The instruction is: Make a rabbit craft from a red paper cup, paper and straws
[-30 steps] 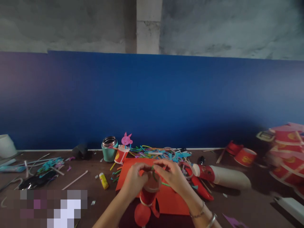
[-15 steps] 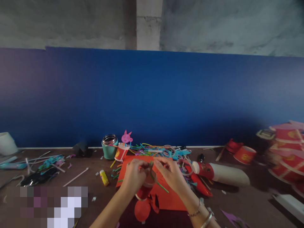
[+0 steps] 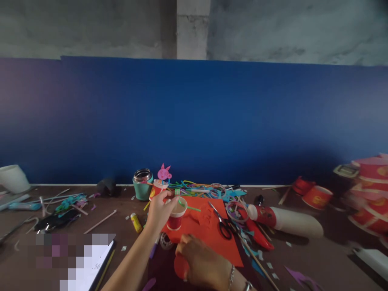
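My left hand (image 3: 162, 208) pinches a green straw (image 3: 177, 192) at the rim of a red and white paper cup (image 3: 175, 221). Another length of green straw (image 3: 194, 208) sticks out from the cup's right side. Nearer to me, my right hand (image 3: 201, 258) is closed with curled fingers at a round red paper cutout (image 3: 180, 266); the hand hides part of it, including where the fingers meet it. Beneath the cup lies an orange-red paper sheet (image 3: 232, 248), with black-handled scissors (image 3: 224, 228) on top.
A tape roll (image 3: 166, 241) and a glue stick (image 3: 136, 223) lie left of the sheet. Behind stand a teal jar (image 3: 142, 189) and a cup with a pink paper figure (image 3: 163, 173). Coloured straws (image 3: 194, 188) heap at the back; a white bottle (image 3: 298, 222) lies right.
My right hand has left the straw and come down toward me to the red cutout. My left hand has shifted left and up with the cup and straw. The scissors are now uncovered.
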### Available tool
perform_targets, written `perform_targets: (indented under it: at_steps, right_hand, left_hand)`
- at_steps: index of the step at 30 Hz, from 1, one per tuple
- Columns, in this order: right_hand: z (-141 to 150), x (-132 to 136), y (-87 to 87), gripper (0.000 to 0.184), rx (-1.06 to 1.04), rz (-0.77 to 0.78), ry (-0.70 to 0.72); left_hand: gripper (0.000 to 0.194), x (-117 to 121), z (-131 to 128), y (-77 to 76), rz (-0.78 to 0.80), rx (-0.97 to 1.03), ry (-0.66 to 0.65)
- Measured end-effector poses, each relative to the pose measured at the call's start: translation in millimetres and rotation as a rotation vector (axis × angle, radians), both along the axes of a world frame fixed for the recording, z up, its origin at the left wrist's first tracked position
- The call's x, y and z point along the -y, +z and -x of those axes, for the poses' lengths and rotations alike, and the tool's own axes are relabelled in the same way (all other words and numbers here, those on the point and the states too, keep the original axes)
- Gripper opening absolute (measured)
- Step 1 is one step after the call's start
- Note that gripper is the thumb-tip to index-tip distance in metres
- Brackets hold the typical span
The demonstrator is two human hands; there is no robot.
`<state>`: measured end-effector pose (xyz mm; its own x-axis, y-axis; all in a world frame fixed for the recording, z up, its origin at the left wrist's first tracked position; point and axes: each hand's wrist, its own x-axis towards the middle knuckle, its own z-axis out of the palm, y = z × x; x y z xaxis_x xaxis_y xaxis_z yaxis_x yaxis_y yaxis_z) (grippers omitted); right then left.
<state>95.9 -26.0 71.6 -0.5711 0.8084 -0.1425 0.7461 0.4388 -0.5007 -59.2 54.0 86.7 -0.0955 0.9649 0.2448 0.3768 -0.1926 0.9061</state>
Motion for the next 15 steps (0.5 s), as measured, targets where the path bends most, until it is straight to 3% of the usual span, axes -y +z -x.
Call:
perform_targets:
  at_steps: [3,9,15]
  right_hand:
    - [0.8,-2.6,-3.1,0.041,0.017,0.019,0.001]
    - [-1.5,-7.2,-6.9,0.028,-0.217,0.055,-0.036]
    - [-13.5,-19.2,13.7,0.013,-0.6,0.284,-0.01]
  left_hand:
    - [0.022,0.8,-3.6,0.7,0.024,0.068,-0.033]
    - [0.021,0.8,-8.8,-2.7,0.089,0.221,-0.12]
    - [0.022,2.4,-11.8,-2.6,0.14,0.311,-0.194]
